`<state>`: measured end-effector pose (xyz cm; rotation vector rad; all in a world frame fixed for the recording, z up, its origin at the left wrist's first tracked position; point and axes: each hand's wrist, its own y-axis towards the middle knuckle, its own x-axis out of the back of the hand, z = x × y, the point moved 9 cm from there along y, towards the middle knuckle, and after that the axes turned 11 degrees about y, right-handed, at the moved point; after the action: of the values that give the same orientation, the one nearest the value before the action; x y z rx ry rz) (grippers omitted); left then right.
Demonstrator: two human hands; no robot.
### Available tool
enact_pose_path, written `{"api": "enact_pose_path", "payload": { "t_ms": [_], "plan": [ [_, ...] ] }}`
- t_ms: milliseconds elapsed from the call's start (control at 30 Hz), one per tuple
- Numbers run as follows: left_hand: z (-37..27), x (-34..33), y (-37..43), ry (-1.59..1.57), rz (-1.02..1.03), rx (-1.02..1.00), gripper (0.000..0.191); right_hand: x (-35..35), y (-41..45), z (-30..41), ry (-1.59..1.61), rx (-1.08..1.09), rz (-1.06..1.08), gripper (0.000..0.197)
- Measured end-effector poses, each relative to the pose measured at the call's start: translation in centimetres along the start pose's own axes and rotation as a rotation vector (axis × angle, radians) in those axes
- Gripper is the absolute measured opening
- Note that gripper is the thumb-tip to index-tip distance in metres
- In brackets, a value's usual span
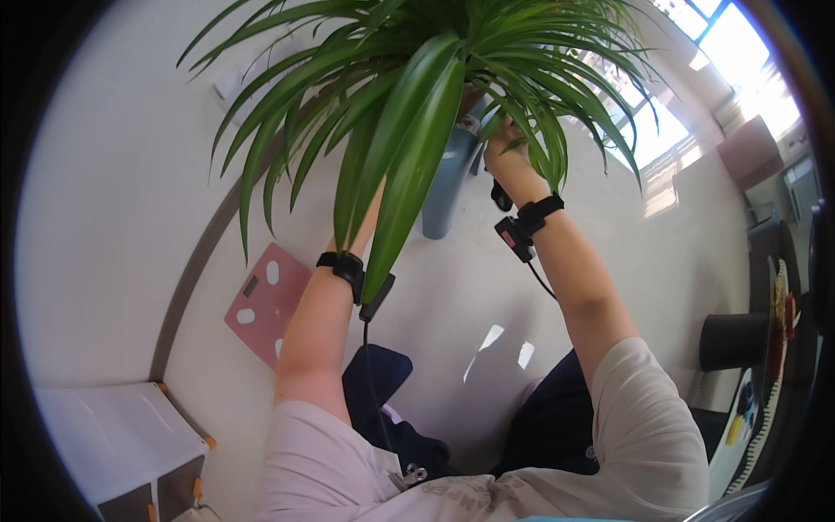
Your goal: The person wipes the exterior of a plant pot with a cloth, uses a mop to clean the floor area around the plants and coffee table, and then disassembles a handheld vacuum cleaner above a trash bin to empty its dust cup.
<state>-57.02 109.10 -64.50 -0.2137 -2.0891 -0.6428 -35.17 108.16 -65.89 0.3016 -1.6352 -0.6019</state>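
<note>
A leafy spider plant [417, 130] with long green arching leaves fills the top of the head view. Beneath it, a tall blue-grey planter [447, 176] tapers down to the floor. My right hand [505, 140] reaches in among the leaves beside the planter's upper part; leaves cover its fingers, so its hold cannot be told. My left forearm goes up behind the long front leaves, which hide nearly all of my left hand [376, 205]. Each wrist wears a black strap with a small cabled device.
A pink bathroom scale [271, 300] lies on the floor at left, near the wall's dark baseboard [209, 251]. A white cabinet with orange corners [130, 424] stands lower left. At right are a black cylindrical bin [730, 342] and a dark table edge. Bright windows are at upper right.
</note>
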Motion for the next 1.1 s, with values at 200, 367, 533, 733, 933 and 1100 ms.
{"api": "enact_pose_path", "payload": {
  "t_ms": [200,367,533,733,933,1100],
  "plan": [
    [-7.3,1.0,1.1,0.375,-0.158,-0.317,0.051,-3.2,4.1,-5.2,0.336,-0.082,-0.117,0.026],
    [-2.2,-1.7,0.6,-0.018,0.165,-0.057,0.051,-4.0,6.1,-3.9,0.443,-0.060,-0.140,0.026],
    [-3.8,-1.6,0.2,0.128,0.182,-0.118,0.052,-3.2,5.9,-3.8,0.524,-0.021,-0.090,0.026],
    [-2.7,-2.0,0.8,0.062,0.109,-0.173,0.052,-3.4,1.2,-1.5,0.729,-0.189,0.254,0.036],
    [-4.9,1.8,0.6,0.259,0.217,-0.021,0.048,2.7,-2.1,5.5,1.020,-0.010,0.246,0.032],
    [-5.2,5.8,0.8,0.235,-0.123,0.106,0.034,5.5,0.7,7.2,1.232,0.124,0.080,0.028]
  ]
}}
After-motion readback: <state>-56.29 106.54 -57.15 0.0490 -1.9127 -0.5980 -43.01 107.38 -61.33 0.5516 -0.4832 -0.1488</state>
